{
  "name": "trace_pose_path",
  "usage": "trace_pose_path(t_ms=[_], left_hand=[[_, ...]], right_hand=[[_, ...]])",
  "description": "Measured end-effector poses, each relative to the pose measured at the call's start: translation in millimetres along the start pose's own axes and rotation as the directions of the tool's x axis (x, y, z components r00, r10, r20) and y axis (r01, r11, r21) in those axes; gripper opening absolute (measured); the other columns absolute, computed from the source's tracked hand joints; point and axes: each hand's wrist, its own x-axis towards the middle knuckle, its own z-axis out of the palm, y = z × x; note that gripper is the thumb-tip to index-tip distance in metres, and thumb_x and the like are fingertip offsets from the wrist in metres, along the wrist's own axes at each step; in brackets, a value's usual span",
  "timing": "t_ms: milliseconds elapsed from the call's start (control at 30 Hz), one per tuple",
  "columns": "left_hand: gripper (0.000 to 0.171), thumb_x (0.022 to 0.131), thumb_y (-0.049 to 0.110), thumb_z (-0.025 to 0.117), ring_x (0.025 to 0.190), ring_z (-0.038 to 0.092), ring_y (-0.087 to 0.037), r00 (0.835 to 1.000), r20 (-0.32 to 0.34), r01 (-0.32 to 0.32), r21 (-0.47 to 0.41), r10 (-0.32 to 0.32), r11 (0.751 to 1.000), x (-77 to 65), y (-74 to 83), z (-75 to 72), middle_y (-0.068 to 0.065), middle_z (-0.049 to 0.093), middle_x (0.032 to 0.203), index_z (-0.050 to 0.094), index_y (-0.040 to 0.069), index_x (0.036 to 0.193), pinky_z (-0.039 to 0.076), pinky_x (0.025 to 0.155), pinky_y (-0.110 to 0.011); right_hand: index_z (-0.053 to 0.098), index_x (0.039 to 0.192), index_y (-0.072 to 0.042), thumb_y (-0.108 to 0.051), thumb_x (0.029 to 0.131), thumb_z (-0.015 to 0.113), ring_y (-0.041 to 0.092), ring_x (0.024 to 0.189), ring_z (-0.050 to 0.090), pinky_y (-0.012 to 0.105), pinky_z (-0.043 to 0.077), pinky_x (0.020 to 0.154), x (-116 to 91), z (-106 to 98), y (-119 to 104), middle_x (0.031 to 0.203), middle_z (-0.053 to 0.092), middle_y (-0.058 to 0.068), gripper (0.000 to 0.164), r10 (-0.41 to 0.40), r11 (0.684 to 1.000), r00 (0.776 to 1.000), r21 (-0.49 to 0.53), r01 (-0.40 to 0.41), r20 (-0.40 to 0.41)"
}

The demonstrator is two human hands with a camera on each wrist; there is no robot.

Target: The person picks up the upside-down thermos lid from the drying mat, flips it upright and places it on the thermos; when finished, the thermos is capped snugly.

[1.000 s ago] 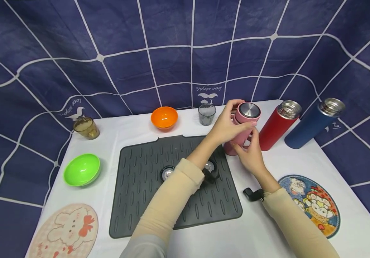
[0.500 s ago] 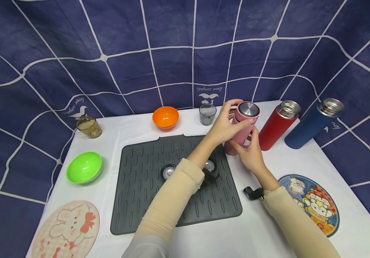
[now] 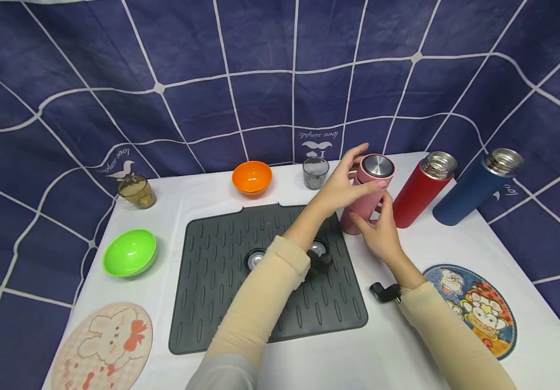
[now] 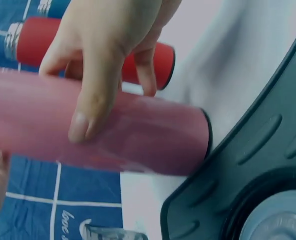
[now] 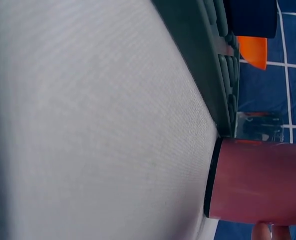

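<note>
A pink bottle (image 3: 365, 201) with a steel-topped lid (image 3: 377, 166) stands tilted at the right edge of the dark mat (image 3: 260, 281). My left hand (image 3: 353, 174) is at the lid, with its thumb lying under the rim and its fingers straightened up behind it. My right hand (image 3: 376, 221) grips the bottle's lower body. In the left wrist view its fingers (image 4: 88, 112) wrap the pink bottle (image 4: 157, 142). The right wrist view shows the pink bottle (image 5: 257, 182) base on the white cloth (image 5: 88, 125).
A red bottle (image 3: 421, 189) and a blue bottle (image 3: 475, 187) stand lidless to the right. Two lids (image 3: 254, 260) lie on the mat. A grey glass (image 3: 315, 172), orange bowl (image 3: 252, 177), brown glass (image 3: 136, 192) and green bowl (image 3: 130, 253) ring the mat. Picture coasters (image 3: 472, 309) lie at the front.
My left hand's fingers, curled round the lid before, have straightened and lifted off it. The right hand and the pink bottle have stayed in place.
</note>
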Motion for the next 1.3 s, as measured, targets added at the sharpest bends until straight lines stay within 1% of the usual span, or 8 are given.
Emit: trace_pose_path(t_ms=[133, 333, 533, 600, 767, 1000, 1200, 1300], left_hand=[[0.067, 0.081, 0.017, 0.073, 0.118, 0.049, -0.008, 1.0, 0.022, 0.005, -0.055, -0.004, 0.998, 0.4, 0.6, -1.5, -0.002, 0.052, 0.131, 0.037, 0.016, 0.137, 0.041, 0.098, -0.022], [0.069, 0.077, 0.029, 0.077, 0.113, 0.047, -0.009, 1.0, -0.014, 0.013, 0.046, -0.012, 0.999, 1.6, 4.5, 2.8, 0.001, 0.043, 0.131, 0.043, 0.02, 0.136, 0.044, 0.091, -0.019], [0.068, 0.091, 0.014, 0.06, 0.123, 0.046, -0.013, 0.994, 0.102, 0.043, -0.146, -0.028, 0.988, 0.6, 3.6, 0.7, -0.006, 0.042, 0.14, 0.022, 0.017, 0.147, 0.04, 0.101, -0.023], [0.069, 0.088, 0.017, 0.063, 0.121, 0.047, -0.012, 0.997, 0.077, 0.028, -0.14, -0.017, 0.99, 0.9, 3.1, 3.1, -0.006, 0.044, 0.135, 0.02, 0.016, 0.143, 0.041, 0.1, -0.021], [0.073, 0.078, 0.027, 0.076, 0.11, 0.046, -0.007, 0.999, -0.021, -0.033, 0.027, 0.033, 0.999, 1.5, 1.5, 7.0, -0.001, 0.041, 0.127, 0.031, 0.017, 0.134, 0.043, 0.09, -0.015], [0.071, 0.081, 0.021, 0.073, 0.113, 0.047, -0.01, 0.999, 0.038, -0.009, -0.021, 0.01, 1.0, 2.3, 0.7, 0.3, 0.003, 0.041, 0.132, 0.037, 0.025, 0.142, 0.044, 0.091, -0.021], [0.075, 0.07, 0.035, 0.082, 0.104, 0.053, -0.011, 0.993, -0.112, 0.027, 0.033, -0.023, 0.999, 3.8, 4.6, 10.9, 0.004, 0.046, 0.123, 0.036, 0.023, 0.129, 0.048, 0.084, -0.019], [0.072, 0.069, 0.036, 0.083, 0.098, 0.056, -0.01, 0.985, -0.171, 0.011, 0.041, -0.004, 0.999, 3.2, 4.5, 16.6, 0.003, 0.048, 0.119, 0.04, 0.02, 0.125, 0.049, 0.082, -0.018]], right_hand=[[0.014, 0.146, -0.008, -0.01, 0.085, 0.068, 0.04, 0.124, 0.039, 0.056, 0.044, 0.09, 0.0, -0.5, 0.0, 0.14, 0.031, 0.021, 0.081, 0.007, 1.0, 1.0, 0.002, -0.007, -0.005], [0.015, 0.145, -0.008, -0.009, 0.085, 0.068, 0.04, 0.124, 0.041, 0.056, 0.045, 0.09, -0.1, -0.2, 0.1, 0.141, 0.031, 0.02, 0.08, -0.004, 1.0, 1.0, 0.002, 0.004, -0.007], [0.015, 0.146, -0.008, -0.009, 0.085, 0.068, 0.04, 0.124, 0.041, 0.056, 0.046, 0.089, -0.9, -0.1, -0.6, 0.14, 0.032, 0.021, 0.081, 0.006, 1.0, 1.0, 0.013, -0.006, -0.002], [0.014, 0.146, -0.008, -0.009, 0.085, 0.068, 0.041, 0.124, 0.041, 0.056, 0.045, 0.09, -1.0, 0.2, -0.6, 0.141, 0.031, 0.021, 0.081, 0.009, 1.0, 1.0, 0.012, -0.009, 0.001], [0.016, 0.145, -0.009, -0.009, 0.085, 0.067, 0.043, 0.125, 0.04, 0.057, 0.044, 0.09, 0.0, 0.1, 0.5, 0.141, 0.03, 0.02, 0.079, -0.006, 1.0, 1.0, -0.004, 0.006, -0.001], [0.015, 0.146, -0.01, -0.01, 0.085, 0.068, 0.041, 0.126, 0.039, 0.057, 0.044, 0.091, -0.6, -0.6, 1.7, 0.142, 0.03, 0.02, 0.081, 0.014, 1.0, 1.0, 0.001, -0.014, 0.01], [0.017, 0.144, -0.008, -0.009, 0.081, 0.07, 0.037, 0.123, 0.039, 0.055, 0.039, 0.092, 1.2, 0.1, -0.3, 0.14, 0.032, 0.018, 0.082, -0.004, 0.999, 1.0, 0.046, 0.005, -0.02], [0.019, 0.143, -0.01, -0.01, 0.077, 0.074, 0.027, 0.124, 0.04, 0.045, 0.038, 0.097, 5.8, 4.1, -0.8, 0.139, 0.035, 0.013, 0.085, -0.04, 0.992, 0.997, 0.12, 0.048, -0.067]])
